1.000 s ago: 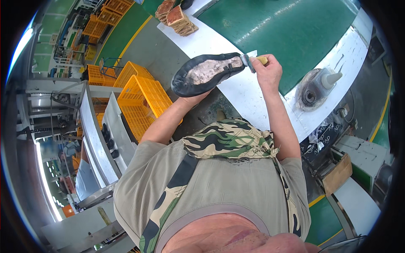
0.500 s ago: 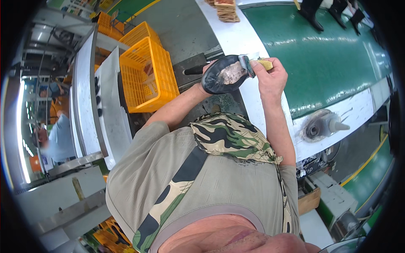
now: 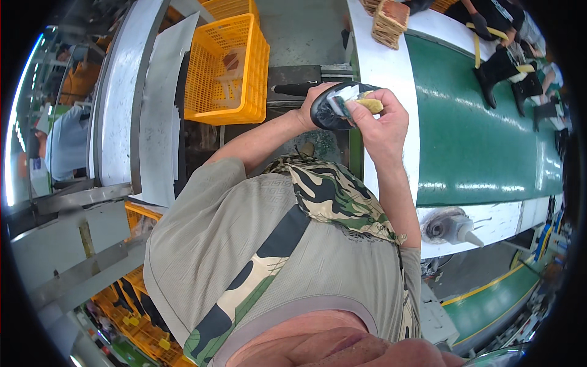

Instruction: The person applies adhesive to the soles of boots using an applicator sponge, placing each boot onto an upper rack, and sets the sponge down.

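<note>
Black boot (image 3: 327, 120) fills curled left hand (image 3: 312, 105); right hand (image 3: 384, 119) pinches a yellow-ended tool (image 3: 372, 105).

Boot (image 3: 324, 120) sits between my left hand (image 3: 312, 104) and right hand (image 3: 385, 122), shaft running out left past the left one. Brush-like tool (image 3: 373, 105) in my right fingers, over the sole. Crate (image 3: 226, 111) left of my left hand. Benchtop strip (image 3: 388, 76) then belt (image 3: 477, 147) right of my right hand. Slab stack (image 3: 391, 24) ahead, on the strip. Squeeze bottle (image 3: 452, 230) right of that hand, nearer me.
</note>
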`<state>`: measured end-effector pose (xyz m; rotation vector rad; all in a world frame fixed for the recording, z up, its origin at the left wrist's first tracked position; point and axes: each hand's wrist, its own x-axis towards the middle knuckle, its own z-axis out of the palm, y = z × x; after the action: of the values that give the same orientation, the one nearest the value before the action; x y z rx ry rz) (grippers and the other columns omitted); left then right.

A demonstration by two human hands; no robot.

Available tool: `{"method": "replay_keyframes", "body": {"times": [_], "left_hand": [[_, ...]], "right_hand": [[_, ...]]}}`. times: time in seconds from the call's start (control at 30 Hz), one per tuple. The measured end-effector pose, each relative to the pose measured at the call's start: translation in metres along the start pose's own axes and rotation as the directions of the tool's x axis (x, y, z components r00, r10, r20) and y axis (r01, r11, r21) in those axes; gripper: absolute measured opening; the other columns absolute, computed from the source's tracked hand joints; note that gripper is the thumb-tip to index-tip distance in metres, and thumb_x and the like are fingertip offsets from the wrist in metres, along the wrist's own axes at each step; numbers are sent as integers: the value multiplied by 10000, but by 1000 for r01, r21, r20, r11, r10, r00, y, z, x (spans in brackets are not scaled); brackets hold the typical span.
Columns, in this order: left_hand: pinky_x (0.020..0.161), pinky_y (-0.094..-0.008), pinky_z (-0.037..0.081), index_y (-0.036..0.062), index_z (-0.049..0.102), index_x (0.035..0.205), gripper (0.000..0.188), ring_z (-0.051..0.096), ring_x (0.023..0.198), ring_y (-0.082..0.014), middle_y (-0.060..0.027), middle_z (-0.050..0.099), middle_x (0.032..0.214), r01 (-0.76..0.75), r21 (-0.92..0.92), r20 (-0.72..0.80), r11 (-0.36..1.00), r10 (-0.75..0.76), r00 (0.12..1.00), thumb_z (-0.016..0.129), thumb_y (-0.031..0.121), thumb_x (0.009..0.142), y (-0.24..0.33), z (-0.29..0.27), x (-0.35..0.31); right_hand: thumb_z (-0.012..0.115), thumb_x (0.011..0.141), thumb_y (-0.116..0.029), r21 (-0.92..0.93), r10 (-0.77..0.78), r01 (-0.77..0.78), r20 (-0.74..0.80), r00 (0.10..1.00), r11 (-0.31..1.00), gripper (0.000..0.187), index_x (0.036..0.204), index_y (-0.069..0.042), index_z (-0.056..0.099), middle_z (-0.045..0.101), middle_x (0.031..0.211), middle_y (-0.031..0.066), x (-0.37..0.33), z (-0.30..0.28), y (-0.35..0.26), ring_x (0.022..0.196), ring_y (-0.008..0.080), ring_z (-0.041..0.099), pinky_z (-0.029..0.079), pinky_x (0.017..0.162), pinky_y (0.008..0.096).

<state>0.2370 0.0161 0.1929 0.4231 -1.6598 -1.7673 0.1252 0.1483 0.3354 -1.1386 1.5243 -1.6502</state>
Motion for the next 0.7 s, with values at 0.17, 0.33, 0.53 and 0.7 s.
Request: {"method": "replay_keyframes", "body": {"times": [0.17,0.33,0.53,0.7], "left_hand": [[807,-333,535,43,676,1058,543,686,871,-229,-91,697,952,-255,334,26,907,262,965,909,217,600,43,0,-12],[999,-387,499,-19,490,1344,503,623,1104,-226,-151,619,1219,-24,100,48,995,19,999,494,300,955,-13,-23,-18],[944,-348,513,-24,578,1235,448,652,1047,-213,-122,667,1130,-246,442,2,863,273,962,693,177,851,31,1,-36],[839,-314,521,69,656,1096,426,669,963,-162,-77,695,1011,-193,620,-55,761,288,956,832,183,725,50,7,-48]], "right_hand": [[740,835,-46,249,105,-173,265,959,953,174,863,6,576,625,779,45,11,-1,1,659,89,588,495,574,224],[744,830,-44,125,19,-20,11,1000,992,173,875,25,591,632,793,60,27,-1,15,671,97,591,507,585,229],[771,792,-75,-189,-134,116,-88,987,975,182,843,10,618,641,779,23,13,-2,6,701,76,557,472,646,232],[753,789,-67,-180,-229,252,142,963,951,177,823,6,595,658,785,58,-4,10,-17,722,99,582,487,661,255]]}}
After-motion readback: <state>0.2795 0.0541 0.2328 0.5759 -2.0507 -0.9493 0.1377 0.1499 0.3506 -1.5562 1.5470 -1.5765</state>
